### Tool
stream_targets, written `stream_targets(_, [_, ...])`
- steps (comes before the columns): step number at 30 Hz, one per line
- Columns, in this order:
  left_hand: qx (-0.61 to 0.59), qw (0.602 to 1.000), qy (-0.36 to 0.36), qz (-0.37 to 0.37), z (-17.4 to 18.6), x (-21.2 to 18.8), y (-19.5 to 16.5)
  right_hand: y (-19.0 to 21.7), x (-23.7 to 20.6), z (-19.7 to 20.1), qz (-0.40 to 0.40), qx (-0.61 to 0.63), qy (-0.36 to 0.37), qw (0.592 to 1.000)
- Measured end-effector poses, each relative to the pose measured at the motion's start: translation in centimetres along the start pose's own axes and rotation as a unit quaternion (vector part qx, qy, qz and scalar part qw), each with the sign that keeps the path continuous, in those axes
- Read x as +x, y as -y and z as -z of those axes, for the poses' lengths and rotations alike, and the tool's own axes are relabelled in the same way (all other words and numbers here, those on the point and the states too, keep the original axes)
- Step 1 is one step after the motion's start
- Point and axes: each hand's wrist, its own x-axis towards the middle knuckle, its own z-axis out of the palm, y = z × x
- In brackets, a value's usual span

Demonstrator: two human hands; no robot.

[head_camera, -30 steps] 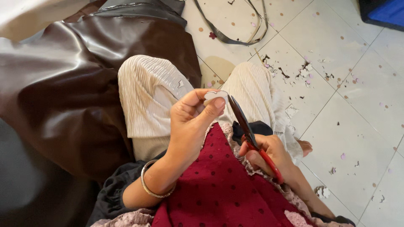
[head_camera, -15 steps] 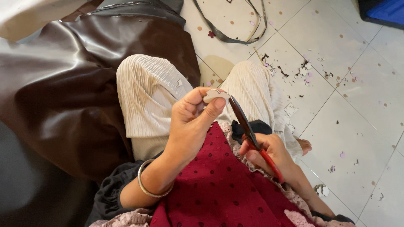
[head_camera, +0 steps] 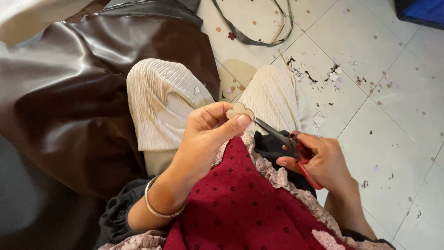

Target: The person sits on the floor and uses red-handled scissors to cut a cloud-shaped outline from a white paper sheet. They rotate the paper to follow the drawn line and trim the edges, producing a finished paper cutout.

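Cutout: a small, pale, scalloped piece, held up over the knees, pinched at its lower edge.
Handling: looks thin, light and bendy, likely to flex or slip under the blades; best held close to the cut line, fingers clear of the edge.
Left hand: the left hand is raised, wrist bent back, thumb and forefinger closed on the cutout, other fingers curled under; a metal bangle sits on the forearm.
Right hand: the right hand is lower and to the side, fingers wrapped through the red handles, gripping the scissors.
Scissors: blades point up-left, tips touching the cutout's right edge; how far they gape I cannot tell.
Around: brown leather sheet lies beside the left knee; scraps are scattered on the tiled floor; a cut strip loops beyond the knees.
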Motion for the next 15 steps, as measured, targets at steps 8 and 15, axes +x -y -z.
stream_targets(8, [-0.040,0.999,0.007,0.029,-0.1,-0.2,0.1,-0.8,0.1,0.2,0.077,-0.048,-0.070,0.993])
stream_targets(15, [-0.035,0.999,-0.014,0.031,-0.3,-0.1,0.3,-1.0,0.1,-0.3,0.060,-0.081,-0.097,0.990])
